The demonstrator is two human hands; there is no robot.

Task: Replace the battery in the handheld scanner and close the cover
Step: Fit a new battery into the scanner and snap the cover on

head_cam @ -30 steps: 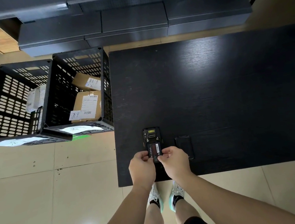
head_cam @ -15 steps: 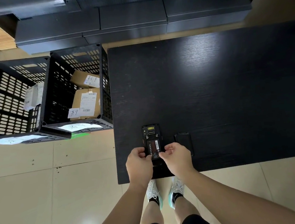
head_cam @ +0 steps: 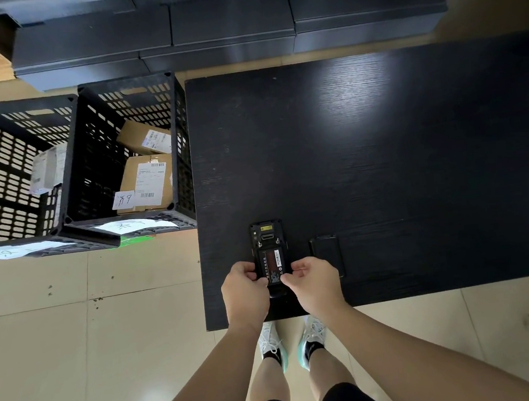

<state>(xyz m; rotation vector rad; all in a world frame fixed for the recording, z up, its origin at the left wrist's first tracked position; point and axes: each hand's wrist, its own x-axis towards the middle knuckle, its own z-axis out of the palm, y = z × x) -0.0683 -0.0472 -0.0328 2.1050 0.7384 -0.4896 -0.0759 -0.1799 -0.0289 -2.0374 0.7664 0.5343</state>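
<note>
A black handheld scanner lies back-side up near the front left corner of the black table. Its battery bay is uncovered and a battery with a red label sits in it. My left hand pinches the scanner's left side at the lower end of the battery. From the other side my right hand presses fingertips on the battery's lower right edge. The flat black cover lies on the table just right of my right hand.
Two black slotted crates stand on the tiled floor left of the table; the nearer one holds cardboard parcels. Dark stacked boxes line the wall behind. My feet are under the table's front edge.
The battery has slid further up into the scanner's bay, and both hands have followed it up a little. The cover has not moved.
</note>
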